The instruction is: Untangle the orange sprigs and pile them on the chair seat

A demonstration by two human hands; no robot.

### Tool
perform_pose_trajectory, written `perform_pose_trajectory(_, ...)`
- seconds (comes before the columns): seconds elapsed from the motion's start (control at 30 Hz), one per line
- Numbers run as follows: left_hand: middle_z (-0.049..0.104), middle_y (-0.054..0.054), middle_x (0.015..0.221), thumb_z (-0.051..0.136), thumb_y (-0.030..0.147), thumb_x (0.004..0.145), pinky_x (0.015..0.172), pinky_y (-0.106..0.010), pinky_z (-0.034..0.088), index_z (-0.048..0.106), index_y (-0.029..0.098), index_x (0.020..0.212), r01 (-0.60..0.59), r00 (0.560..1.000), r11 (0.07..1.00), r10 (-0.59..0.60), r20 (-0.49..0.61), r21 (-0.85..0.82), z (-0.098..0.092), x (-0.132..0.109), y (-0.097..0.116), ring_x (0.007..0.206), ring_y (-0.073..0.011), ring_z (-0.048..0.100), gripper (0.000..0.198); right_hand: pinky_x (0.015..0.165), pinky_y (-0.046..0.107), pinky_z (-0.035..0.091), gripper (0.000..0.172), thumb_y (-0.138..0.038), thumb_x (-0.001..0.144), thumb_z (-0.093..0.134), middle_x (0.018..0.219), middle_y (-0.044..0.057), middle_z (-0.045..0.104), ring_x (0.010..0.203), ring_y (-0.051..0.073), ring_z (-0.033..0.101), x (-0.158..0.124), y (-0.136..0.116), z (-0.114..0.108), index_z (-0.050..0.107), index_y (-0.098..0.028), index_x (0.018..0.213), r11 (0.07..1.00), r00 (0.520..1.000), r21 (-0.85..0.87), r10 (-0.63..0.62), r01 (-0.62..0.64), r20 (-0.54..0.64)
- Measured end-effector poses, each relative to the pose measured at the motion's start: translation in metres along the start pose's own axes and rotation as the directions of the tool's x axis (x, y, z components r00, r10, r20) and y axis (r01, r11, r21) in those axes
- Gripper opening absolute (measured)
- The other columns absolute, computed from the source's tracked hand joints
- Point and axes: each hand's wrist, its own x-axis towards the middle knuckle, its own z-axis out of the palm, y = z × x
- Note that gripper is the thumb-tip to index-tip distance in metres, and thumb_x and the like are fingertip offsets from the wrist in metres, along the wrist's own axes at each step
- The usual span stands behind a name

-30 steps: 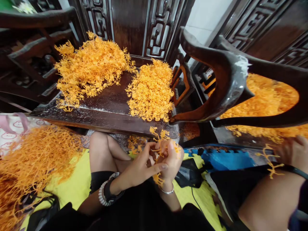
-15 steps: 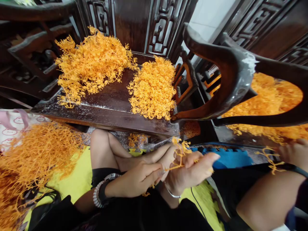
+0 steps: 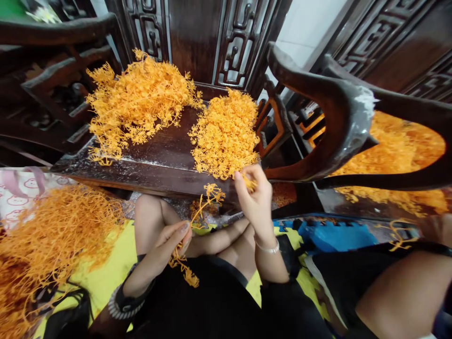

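Two orange pieces are in play: a branched plastic sprig [image 3: 197, 221] pinched in the left hand [image 3: 169, 245] above the lap, and a small orange bit [image 3: 249, 182] nipped by the right hand [image 3: 254, 197], raised at the near edge of the smaller pile [image 3: 226, 134] on the bench [image 3: 158, 160]. A bigger heap [image 3: 136, 101] lies farther left.

Left hand [image 3: 169, 245] pinched low over the lap; right hand [image 3: 254, 197] raised forward, fingertips closed.
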Motion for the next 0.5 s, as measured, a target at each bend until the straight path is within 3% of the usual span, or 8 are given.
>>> perform_pose_trajectory(0.07,0.033,0.007,0.051,0.048,0.044,0.093,0.048,-0.023,0.021,0.046,0.016,0.062,-0.031,1.000,0.995,0.030,-0.010,-0.091,0.002,0.005,0.001,0.045,-0.0069,0.023,0.042,0.062,0.028,0.039,0.007,-0.026,0.088,0.054,0.073,-0.001,0.053,0.061,0.013,0.048,0.032,0.016,0.018,0.055,-0.019,0.087,0.962,0.989,-0.236,-0.123,0.138,0.078)
perform_pose_trajectory(0.13,0.029,0.008,0.048,0.050,0.045,0.092,0.046,-0.022,0.018,0.044,0.016,0.061,-0.034,0.999,0.985,0.035,0.000,-0.167,0.004,0.008,0.005,0.043,-0.0063,0.019,0.042,0.076,0.035,0.043,0.014,-0.018,0.087,0.050,0.092,0.007,0.059,0.082,0.020,0.055,0.064,0.035,0.031,0.055,-0.018,0.100,0.861,0.977,-0.462,-0.188,0.215,0.103)
perform_pose_trajectory(0.23,0.024,0.009,0.046,0.052,0.046,0.091,0.044,-0.021,0.015,0.043,0.016,0.061,-0.021,0.999,0.955,0.030,0.026,-0.296,0.005,0.013,0.012,0.042,-0.0057,0.015,0.042,0.088,0.046,0.042,0.020,-0.022,0.080,0.061,0.109,0.018,0.056,0.102,0.031,0.052,0.096,0.059,0.037,0.059,-0.013,0.099,0.710,0.987,-0.687,-0.129,0.156,0.091)
perform_pose_trajectory(0.37,0.021,0.010,0.044,0.053,0.042,0.091,0.043,-0.020,0.014,0.045,0.016,0.061,0.020,0.997,0.901,0.016,0.080,-0.433,0.004,0.016,0.013,0.041,-0.0058,0.013,0.041,0.089,0.046,0.042,0.040,-0.042,0.085,0.059,0.114,0.020,0.057,0.102,0.031,0.054,0.099,0.070,0.037,0.059,-0.010,0.108,0.703,0.988,-0.697,-0.136,0.144,0.068)
perform_pose_trajectory(0.5,0.019,0.010,0.043,0.057,0.041,0.089,0.042,-0.019,0.015,0.045,0.016,0.061,0.071,0.992,0.855,-0.004,0.130,-0.514,0.005,0.017,0.014,0.041,-0.0057,0.011,0.040,0.097,0.053,0.033,0.041,-0.048,0.092,0.046,0.126,0.014,0.058,0.116,0.034,0.043,0.085,0.067,0.038,0.064,-0.015,0.107,0.683,0.971,-0.702,-0.234,0.201,0.049)
